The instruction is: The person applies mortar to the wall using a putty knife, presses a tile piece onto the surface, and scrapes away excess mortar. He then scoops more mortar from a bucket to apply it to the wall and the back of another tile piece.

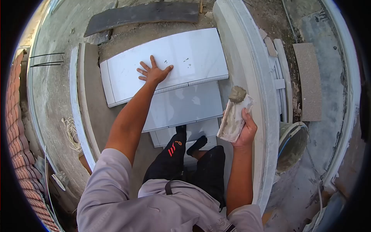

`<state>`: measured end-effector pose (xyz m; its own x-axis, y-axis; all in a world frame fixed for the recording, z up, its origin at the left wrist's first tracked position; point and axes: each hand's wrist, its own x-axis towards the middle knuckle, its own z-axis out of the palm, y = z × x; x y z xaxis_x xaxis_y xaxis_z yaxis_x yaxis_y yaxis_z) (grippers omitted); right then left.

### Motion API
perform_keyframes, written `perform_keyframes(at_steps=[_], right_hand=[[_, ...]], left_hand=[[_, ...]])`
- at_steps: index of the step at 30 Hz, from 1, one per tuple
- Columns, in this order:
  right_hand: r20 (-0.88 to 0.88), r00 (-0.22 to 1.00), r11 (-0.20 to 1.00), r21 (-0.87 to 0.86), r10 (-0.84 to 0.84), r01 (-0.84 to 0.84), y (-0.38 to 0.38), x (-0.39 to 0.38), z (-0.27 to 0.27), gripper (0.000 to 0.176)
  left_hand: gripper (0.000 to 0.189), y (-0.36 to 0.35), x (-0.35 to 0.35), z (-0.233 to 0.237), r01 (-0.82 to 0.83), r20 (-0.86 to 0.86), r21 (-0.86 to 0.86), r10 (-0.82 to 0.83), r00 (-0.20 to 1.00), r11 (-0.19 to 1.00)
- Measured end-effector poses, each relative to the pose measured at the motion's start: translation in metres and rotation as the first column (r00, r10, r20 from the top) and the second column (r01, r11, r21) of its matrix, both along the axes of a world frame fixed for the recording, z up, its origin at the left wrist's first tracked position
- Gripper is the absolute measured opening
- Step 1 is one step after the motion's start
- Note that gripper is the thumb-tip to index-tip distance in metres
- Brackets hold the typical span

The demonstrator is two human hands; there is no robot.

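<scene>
My left hand point(153, 72) lies flat, fingers spread, on a large glossy white tile point(193, 54) that forms the top stair tread. My right hand point(247, 129) grips a narrow white tile strip point(234, 120) smeared with grey mortar, with a lump of mortar point(237, 94) heaped on its upper end. The strip is held up over the right side of the stairs, beside the curved wall. Below the top tile, two lower white tiled steps point(185, 106) descend toward my legs in black trousers.
A curved grey plastered wall point(251, 77) runs along the right of the stairs. A bucket point(291, 145) with grey mortar stands beyond it, near a rough slab point(309, 81) and stacked tile strips point(280, 69). A dark plank point(143, 15) lies above the top step. Coiled cord point(70, 131) at left.
</scene>
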<state>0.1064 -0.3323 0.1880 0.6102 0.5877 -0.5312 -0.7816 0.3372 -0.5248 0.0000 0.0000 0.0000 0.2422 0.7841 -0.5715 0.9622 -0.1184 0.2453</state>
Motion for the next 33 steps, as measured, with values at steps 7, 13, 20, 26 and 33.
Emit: perform_keyframes(at_steps=[7,13,20,26,33], right_hand=[[-0.088,0.996,0.996,-0.083,0.009,-0.016,0.058,0.056,-0.044,0.042],[-0.113,0.994,0.999,-0.048,0.01,-0.016,0.09,0.066,-0.07,0.042],[-0.176,0.982,0.991,0.1,-0.068,0.086,0.122,0.049,-0.107,0.042],[0.061,0.983,0.984,0.036,-0.175,0.173,0.142,0.055,-0.141,0.04],[0.73,0.636,0.81,-0.518,0.25,0.276,0.166,0.095,-0.153,0.034]], left_hand=[[0.143,0.008,0.019,-0.012,-0.052,-0.029,-0.002,0.052,0.998,0.999],[0.145,0.016,0.017,-0.013,-0.022,-0.069,0.01,0.022,0.997,1.0],[0.145,0.016,0.02,-0.006,-0.005,-0.108,0.003,0.005,0.994,1.0],[0.145,0.015,0.018,-0.007,0.012,-0.07,0.009,-0.012,0.997,1.0],[0.136,0.008,0.014,-0.011,0.158,0.034,0.168,-0.166,0.986,0.973]])
